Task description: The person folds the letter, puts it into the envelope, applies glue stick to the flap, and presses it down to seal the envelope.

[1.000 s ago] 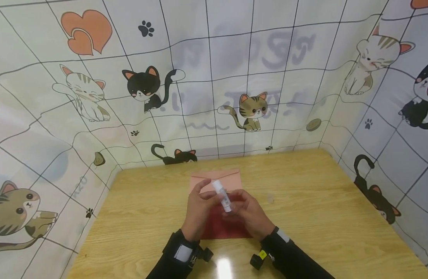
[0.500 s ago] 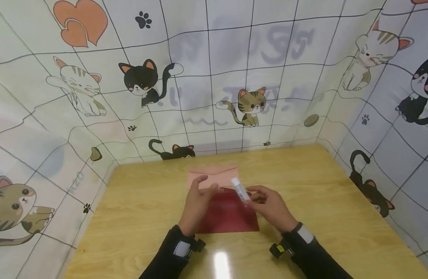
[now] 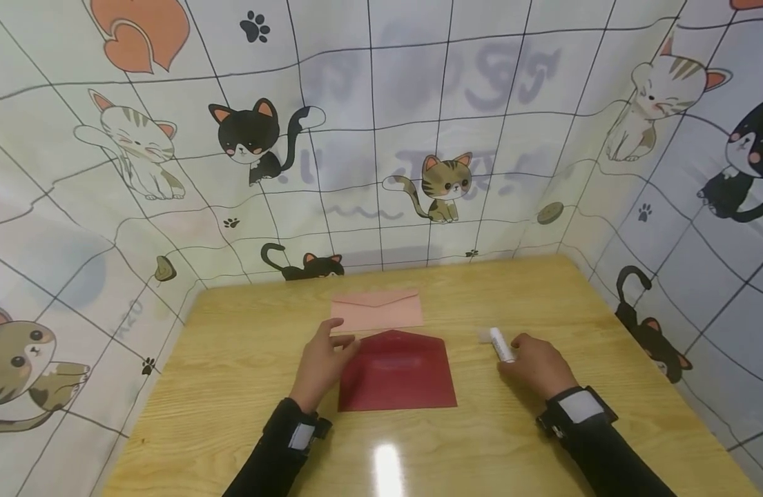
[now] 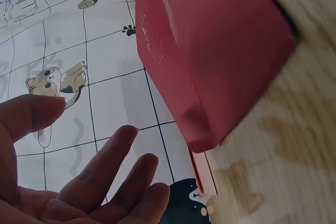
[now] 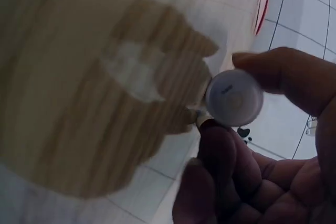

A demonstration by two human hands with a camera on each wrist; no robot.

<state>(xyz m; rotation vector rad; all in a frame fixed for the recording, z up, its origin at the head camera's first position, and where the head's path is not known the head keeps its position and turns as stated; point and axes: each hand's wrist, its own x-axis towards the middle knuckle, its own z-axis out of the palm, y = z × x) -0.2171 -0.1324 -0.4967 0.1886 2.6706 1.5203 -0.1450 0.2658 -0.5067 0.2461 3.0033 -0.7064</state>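
In the head view a red envelope (image 3: 398, 376) lies on the table with its flap opened away from me. Glossy streaks mark the inside of its flap (image 4: 157, 38) in the left wrist view. My left hand (image 3: 322, 359) hovers at the envelope's left side, fingers loosely bent and apart from it, holding nothing. To the right of the envelope, my right hand (image 3: 538, 366) pinches a white glue stick (image 3: 502, 345) between thumb and fingers, tilted close to the tabletop. Its round end (image 5: 234, 98) faces the right wrist camera.
A pink envelope (image 3: 378, 310) lies behind the red one, its flap folded down. The wooden table (image 3: 232, 386) meets a cat-print cloth wall (image 3: 356, 159) at the back and sides. A small pale patch (image 3: 484, 335) shows on the wood beside the glue stick.
Both hands were together on the glue stick over the red envelope. My left hand has let go and drawn left; my right hand has carried the stick right and down toward the table.
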